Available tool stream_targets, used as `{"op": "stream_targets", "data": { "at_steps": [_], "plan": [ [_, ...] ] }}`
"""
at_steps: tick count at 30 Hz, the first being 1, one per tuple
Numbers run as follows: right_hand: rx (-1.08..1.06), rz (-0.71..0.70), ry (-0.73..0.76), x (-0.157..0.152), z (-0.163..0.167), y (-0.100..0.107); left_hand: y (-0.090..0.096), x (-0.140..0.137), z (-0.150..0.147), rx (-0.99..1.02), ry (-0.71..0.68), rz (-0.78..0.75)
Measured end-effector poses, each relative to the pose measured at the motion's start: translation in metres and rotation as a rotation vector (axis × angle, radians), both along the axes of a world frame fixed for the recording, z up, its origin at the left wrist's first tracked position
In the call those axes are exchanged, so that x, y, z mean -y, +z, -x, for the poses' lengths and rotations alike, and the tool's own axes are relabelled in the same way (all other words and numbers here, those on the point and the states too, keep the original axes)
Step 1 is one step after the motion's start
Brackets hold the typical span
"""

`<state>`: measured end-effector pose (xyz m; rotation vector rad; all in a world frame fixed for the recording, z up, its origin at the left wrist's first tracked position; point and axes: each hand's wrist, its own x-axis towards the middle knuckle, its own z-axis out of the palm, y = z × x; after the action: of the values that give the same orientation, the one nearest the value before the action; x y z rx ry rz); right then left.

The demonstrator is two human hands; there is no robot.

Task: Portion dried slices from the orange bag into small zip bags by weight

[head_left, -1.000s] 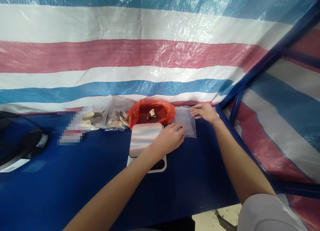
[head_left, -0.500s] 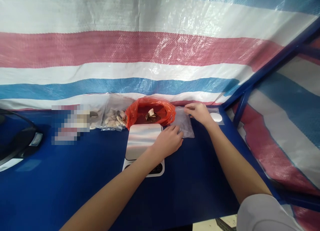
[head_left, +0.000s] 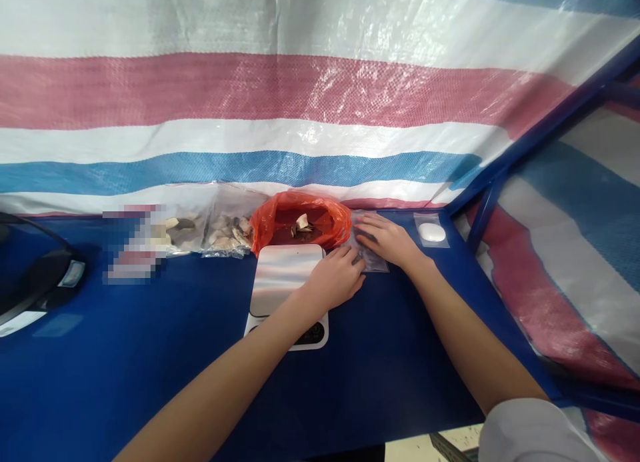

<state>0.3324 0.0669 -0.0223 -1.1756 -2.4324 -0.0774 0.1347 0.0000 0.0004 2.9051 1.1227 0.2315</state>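
Note:
A clear plastic bag [head_left: 376, 262] lies flat on the blue table, right of a red plastic bag [head_left: 325, 232]. My left hand [head_left: 339, 274] is closed, its curled fingers at the clear bag's near left edge; the fingertips are partly hidden. Across the upper part of the same bag, my right hand [head_left: 387, 239] rests with fingers stretched out. The red bag stands with its mouth spread and holds a few pale and brown dried pieces [head_left: 302, 225]. In front of it is a white kitchen scale [head_left: 283, 282] with a bare metal plate, partly covered by my left forearm.
Two clear bags of dried slices [head_left: 227, 239] stand left of the red bag, beside a blurred patch. A small bag with a white round item [head_left: 431, 233] lies at the right. Black equipment [head_left: 37, 282] sits far left. A striped sheet [head_left: 250, 89] hangs behind the blue table [head_left: 165, 342].
My right hand has moved left and slightly down onto the clear bag, its fingers going from a pinched pose to stretched out. My left hand has stayed nearly in place.

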Motion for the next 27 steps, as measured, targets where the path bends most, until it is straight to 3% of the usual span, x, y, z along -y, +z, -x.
{"op": "stream_targets", "data": {
  "at_steps": [7, 17, 22, 27],
  "plan": [
    [0.069, 0.002, 0.028, 0.003, -0.007, -0.006, -0.001, -0.001, 0.001, 0.011, -0.011, 0.003],
    [0.007, 0.114, -0.081, 0.010, -0.007, 0.013, 0.001, -0.001, -0.001, 0.051, -0.003, -0.037],
    [-0.066, 0.113, -0.124, 0.029, -0.008, 0.019, 0.008, 0.010, 0.006, 0.108, 0.010, -0.086],
    [-0.106, 0.127, -0.108, 0.060, 0.011, 0.025, 0.015, 0.021, 0.036, 0.176, 0.062, -0.168]
  ]
}}
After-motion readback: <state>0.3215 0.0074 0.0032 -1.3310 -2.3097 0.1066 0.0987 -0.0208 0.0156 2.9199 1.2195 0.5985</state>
